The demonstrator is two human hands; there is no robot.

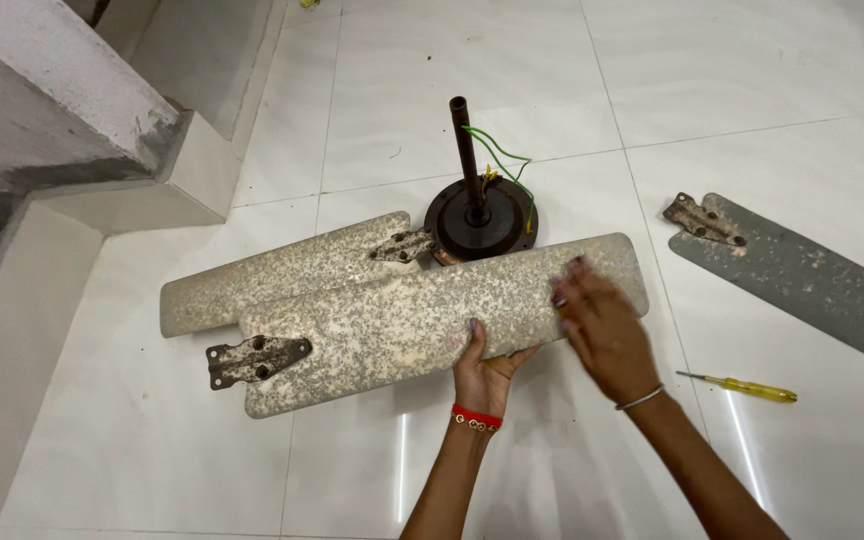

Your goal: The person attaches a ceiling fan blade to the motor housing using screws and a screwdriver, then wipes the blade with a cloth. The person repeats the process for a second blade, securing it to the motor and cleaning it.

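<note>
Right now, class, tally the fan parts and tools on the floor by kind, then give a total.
Fan blades: 3
Fan motor with rod: 1
Screwdriver: 1
Total: 5

Glossy white floor tiles [512,60] (faint grey grout lines), worn concrete step [42,110] at left.
</note>
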